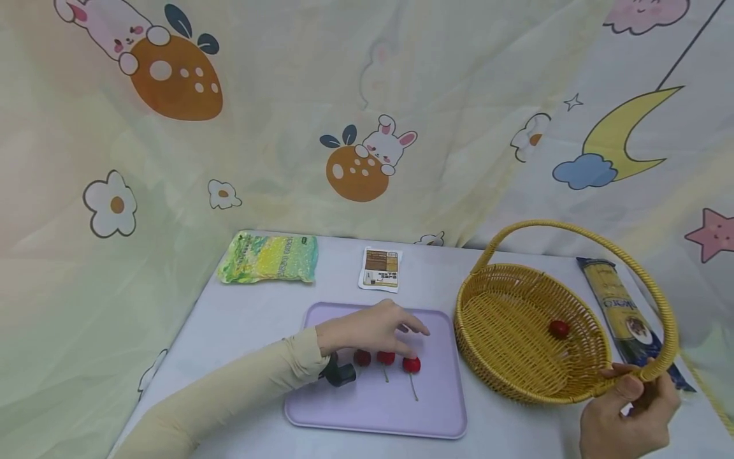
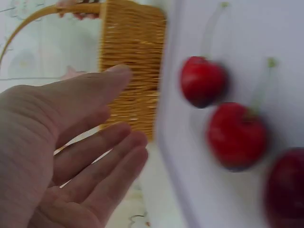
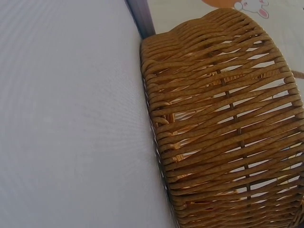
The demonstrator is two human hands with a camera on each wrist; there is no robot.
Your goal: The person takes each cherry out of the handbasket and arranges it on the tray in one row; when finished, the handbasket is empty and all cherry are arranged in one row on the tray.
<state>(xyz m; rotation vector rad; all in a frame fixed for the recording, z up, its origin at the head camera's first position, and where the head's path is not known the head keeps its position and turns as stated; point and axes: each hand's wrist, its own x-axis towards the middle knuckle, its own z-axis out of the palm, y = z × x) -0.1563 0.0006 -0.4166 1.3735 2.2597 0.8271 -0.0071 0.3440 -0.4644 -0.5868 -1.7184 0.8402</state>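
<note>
Over the purple tray (image 1: 424, 411), my left hand (image 1: 373, 326) hovers with its fingers spread and loosely bent. Nothing is between the thumb and fingers of that hand (image 2: 80, 142) in the left wrist view. Three red cherries with stems lie on the tray below it: one at the right (image 1: 411, 364), one in the middle (image 1: 386, 357) and a darker one (image 1: 362, 357). My right hand (image 1: 627, 411) grips the yellow wicker basket (image 1: 470, 347) where the handle meets the rim. A single cherry (image 1: 559, 329) lies inside the basket.
Behind the tray lie a green-yellow packet (image 1: 269, 257) and a small white-brown sachet (image 1: 380, 269). A blue-yellow pasta packet (image 1: 622, 309) lies right of the basket, partly behind its handle. A printed cloth (image 1: 275, 159) hangs at the back of the white table (image 1: 241, 338).
</note>
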